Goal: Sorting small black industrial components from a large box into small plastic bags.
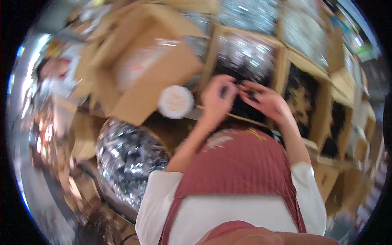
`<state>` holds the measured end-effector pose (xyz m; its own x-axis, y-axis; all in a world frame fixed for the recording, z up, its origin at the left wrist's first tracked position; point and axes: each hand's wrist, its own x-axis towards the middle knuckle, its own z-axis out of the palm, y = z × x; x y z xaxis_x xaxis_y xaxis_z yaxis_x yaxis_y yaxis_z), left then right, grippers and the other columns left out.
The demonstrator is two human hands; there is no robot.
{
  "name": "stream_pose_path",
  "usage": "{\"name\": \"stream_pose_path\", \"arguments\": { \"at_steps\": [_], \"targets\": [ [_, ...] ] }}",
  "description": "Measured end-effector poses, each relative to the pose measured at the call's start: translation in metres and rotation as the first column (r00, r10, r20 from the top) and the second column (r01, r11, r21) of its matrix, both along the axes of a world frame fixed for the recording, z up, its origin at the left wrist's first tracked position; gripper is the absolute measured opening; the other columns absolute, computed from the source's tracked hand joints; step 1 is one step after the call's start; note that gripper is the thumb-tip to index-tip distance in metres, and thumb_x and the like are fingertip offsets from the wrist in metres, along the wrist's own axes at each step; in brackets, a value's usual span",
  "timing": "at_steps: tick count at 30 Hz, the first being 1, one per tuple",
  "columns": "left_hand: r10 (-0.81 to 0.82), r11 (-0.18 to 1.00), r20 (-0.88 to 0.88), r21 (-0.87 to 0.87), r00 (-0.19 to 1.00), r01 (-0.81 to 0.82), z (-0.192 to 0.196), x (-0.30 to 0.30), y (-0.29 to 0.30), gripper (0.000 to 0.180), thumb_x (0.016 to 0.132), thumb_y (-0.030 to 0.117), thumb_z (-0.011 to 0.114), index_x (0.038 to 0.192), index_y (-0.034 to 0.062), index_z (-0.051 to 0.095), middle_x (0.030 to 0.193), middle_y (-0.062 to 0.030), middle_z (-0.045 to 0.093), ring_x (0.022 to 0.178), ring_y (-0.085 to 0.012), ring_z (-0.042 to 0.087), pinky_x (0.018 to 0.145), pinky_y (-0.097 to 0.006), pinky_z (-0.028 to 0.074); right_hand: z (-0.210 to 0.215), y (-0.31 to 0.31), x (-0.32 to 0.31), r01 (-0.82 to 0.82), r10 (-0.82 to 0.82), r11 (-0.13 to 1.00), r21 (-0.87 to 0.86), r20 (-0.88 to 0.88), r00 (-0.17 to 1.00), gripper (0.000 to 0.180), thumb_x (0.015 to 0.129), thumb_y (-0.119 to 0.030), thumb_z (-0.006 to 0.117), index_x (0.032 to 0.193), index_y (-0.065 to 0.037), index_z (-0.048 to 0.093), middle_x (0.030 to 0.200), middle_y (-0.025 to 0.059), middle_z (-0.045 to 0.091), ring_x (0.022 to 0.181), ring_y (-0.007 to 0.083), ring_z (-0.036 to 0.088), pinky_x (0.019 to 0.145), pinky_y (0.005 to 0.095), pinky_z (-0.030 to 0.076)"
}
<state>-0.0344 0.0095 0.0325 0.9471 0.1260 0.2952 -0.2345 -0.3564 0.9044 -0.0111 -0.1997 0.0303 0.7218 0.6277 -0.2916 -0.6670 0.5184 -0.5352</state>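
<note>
My left hand (218, 100) is over the front of a compartment of black pieces (245, 109), its fingers curled round a small dark piece (223, 92). Facing it, my right hand (267, 100) has bent fingers with small black bits (252, 96) among them. The fingertips of both hands nearly meet. Motion blur hides the exact shape of the pieces. Shiny clear plastic bags (247, 53) lie just beyond my hands in the same compartment.
To the left stand an open cardboard box (163, 75) with clear plastic inside, a round white lid-like disc (176, 101) and a large bag of shiny dark pieces (130, 161). On the right, a cardboard compartment (302, 96) holds dark and tan pieces. Another person (59, 75) is at the far left.
</note>
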Motion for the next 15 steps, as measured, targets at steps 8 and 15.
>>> {"name": "stream_pose_path", "arguments": {
  "at_steps": [8,15],
  "targets": [
    [-0.084,0.988,-0.032,-0.132,0.996,0.079,-0.021,-0.012,-0.007,0.024,0.091,0.005,0.067,0.114,0.0044,0.059,0.092,-0.0074,0.066,0.086,-0.0152,0.066,0.081,-0.03,0.053,-0.003,-0.008,-0.01,-0.006,0.002,0.99,-0.144,-0.029,1.0,0.065,0.081,0.002,0.059,0.144,0.008,0.042,0.143,0.0191,0.051,0.132,0.0325,0.052,0.113,0.0414,0.042],
    [-0.025,0.993,-0.009,-0.115,1.0,0.024,-0.021,-0.005,-0.008,0.025,0.091,0.006,0.068,0.115,0.0043,0.059,0.09,-0.007,0.066,0.085,-0.0154,0.066,0.08,-0.03,0.053,-0.002,-0.006,-0.001,-0.001,-0.004,0.997,-0.072,-0.069,0.998,0.067,0.078,0.003,0.057,0.142,0.008,0.043,0.142,0.0209,0.052,0.132,0.0343,0.051,0.114,0.0428,0.04]
  ]
}}
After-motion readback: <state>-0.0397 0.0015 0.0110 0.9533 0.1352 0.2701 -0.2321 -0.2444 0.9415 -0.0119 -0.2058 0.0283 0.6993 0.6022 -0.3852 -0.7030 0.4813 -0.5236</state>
